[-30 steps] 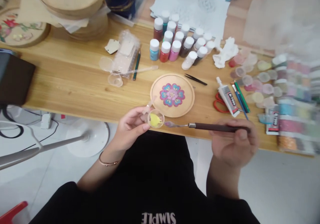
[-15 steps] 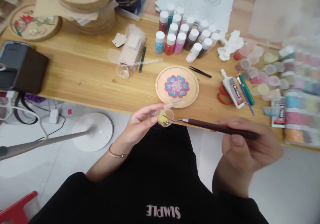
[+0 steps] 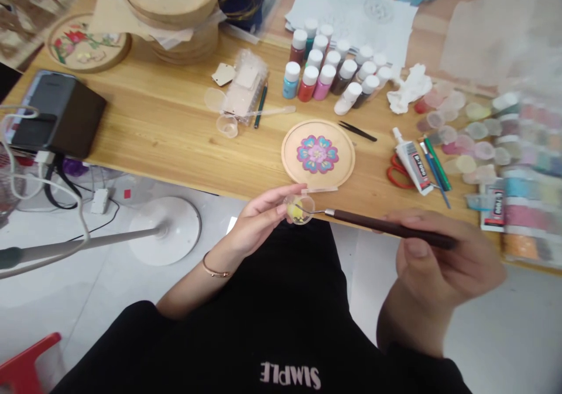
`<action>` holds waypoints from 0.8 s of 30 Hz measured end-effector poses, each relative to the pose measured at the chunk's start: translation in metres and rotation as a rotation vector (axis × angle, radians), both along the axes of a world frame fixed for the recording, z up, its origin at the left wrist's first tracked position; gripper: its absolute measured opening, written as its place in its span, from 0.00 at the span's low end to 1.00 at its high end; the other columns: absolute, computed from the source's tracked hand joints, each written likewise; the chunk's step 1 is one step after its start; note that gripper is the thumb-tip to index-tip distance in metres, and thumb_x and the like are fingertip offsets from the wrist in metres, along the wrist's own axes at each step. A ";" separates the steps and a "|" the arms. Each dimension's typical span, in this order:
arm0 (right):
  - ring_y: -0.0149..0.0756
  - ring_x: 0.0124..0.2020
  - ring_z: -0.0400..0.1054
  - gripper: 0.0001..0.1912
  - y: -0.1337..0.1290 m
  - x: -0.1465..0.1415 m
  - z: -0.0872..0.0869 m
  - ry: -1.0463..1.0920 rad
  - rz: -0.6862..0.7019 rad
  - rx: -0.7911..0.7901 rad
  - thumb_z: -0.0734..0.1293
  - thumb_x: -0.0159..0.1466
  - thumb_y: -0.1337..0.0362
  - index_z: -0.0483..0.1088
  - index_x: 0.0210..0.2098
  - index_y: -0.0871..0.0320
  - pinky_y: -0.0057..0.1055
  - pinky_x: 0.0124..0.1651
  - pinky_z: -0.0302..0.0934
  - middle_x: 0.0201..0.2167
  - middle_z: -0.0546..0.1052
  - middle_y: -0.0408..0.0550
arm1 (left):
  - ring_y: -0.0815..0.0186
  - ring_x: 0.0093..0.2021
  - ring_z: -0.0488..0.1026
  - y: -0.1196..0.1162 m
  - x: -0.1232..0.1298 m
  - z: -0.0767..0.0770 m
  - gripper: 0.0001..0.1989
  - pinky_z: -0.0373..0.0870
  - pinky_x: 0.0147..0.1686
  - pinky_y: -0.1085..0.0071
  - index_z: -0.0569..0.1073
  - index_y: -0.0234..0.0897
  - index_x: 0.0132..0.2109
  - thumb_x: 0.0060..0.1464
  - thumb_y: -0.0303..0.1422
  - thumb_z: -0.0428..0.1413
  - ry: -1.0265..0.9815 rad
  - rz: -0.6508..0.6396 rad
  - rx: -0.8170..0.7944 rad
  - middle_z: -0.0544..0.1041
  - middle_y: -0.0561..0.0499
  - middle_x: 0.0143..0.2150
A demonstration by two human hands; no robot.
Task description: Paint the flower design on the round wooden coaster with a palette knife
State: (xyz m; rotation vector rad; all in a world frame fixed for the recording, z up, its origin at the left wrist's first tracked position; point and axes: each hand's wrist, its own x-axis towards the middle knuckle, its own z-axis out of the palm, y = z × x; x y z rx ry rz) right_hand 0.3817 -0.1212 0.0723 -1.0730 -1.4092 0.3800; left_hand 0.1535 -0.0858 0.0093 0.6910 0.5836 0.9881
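Observation:
My left hand (image 3: 259, 221) pinches a small clear plastic cup (image 3: 308, 211) with yellow material inside, just off the table's front edge. What seems to be the cup's hinged lid (image 3: 322, 191) sticks out edge-on behind it. In my right hand (image 3: 443, 256) is a palette knife (image 3: 386, 225) with a dark wooden handle and a thin bent metal neck. Its tip dips into the cup and touches the yellow. Right behind the cup, a round wooden plaque (image 3: 292, 165) lies on the table, bearing a pink, blue and purple flower (image 3: 318, 154).
Several paint bottles (image 3: 325, 82) stand behind the plaque. Black tweezers (image 3: 357, 131), a glue tube (image 3: 413, 163), red-handled scissors (image 3: 397, 174) and small lidded cups (image 3: 463, 144) lie to the right. A clear pouch (image 3: 246, 86) and a dark box (image 3: 65, 113) are on the left.
The view has shifted, so the table's things appear a little further right. Both hands keep their hold, and the knife tip stays in the cup. The lid now shows more sharply.

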 end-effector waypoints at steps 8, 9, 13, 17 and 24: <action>0.31 0.20 0.73 0.05 0.042 0.012 -0.015 0.284 -0.087 0.203 0.75 0.60 0.65 0.82 0.33 0.61 0.27 0.19 0.71 0.23 0.79 0.44 | 0.68 0.37 0.74 0.011 -0.011 -0.006 0.17 0.71 0.36 0.73 0.82 0.41 0.50 0.53 0.38 0.69 -0.021 0.170 -0.098 0.81 0.48 0.43; 0.30 0.19 0.73 0.06 0.053 0.015 -0.016 0.291 -0.093 0.221 0.75 0.60 0.64 0.82 0.33 0.61 0.26 0.18 0.70 0.23 0.78 0.43 | 0.68 0.38 0.74 0.015 -0.014 -0.006 0.17 0.71 0.36 0.73 0.82 0.41 0.49 0.53 0.38 0.70 -0.027 0.207 -0.106 0.81 0.48 0.43; 0.28 0.19 0.73 0.07 0.097 0.021 -0.019 0.209 -0.121 0.230 0.75 0.62 0.64 0.81 0.34 0.63 0.20 0.18 0.66 0.21 0.77 0.41 | 0.68 0.39 0.74 0.033 -0.023 -0.004 0.17 0.72 0.36 0.73 0.82 0.40 0.46 0.49 0.37 0.72 -0.067 0.274 -0.139 0.80 0.48 0.44; 0.24 0.17 0.70 0.08 0.128 0.019 -0.033 0.198 -0.094 0.188 0.75 0.61 0.63 0.80 0.33 0.63 0.17 0.17 0.61 0.21 0.77 0.41 | 0.69 0.35 0.75 0.041 -0.029 -0.007 0.16 0.72 0.36 0.72 0.82 0.41 0.47 0.51 0.37 0.71 -0.131 0.181 -0.153 0.81 0.48 0.43; 0.23 0.14 0.64 0.05 0.137 0.027 -0.066 0.319 -0.103 0.092 0.74 0.56 0.63 0.78 0.30 0.59 0.20 0.13 0.59 0.20 0.75 0.38 | 0.68 0.35 0.77 0.039 -0.034 -0.014 0.13 0.74 0.36 0.72 0.82 0.43 0.51 0.59 0.38 0.65 -0.125 0.067 -0.049 0.83 0.46 0.45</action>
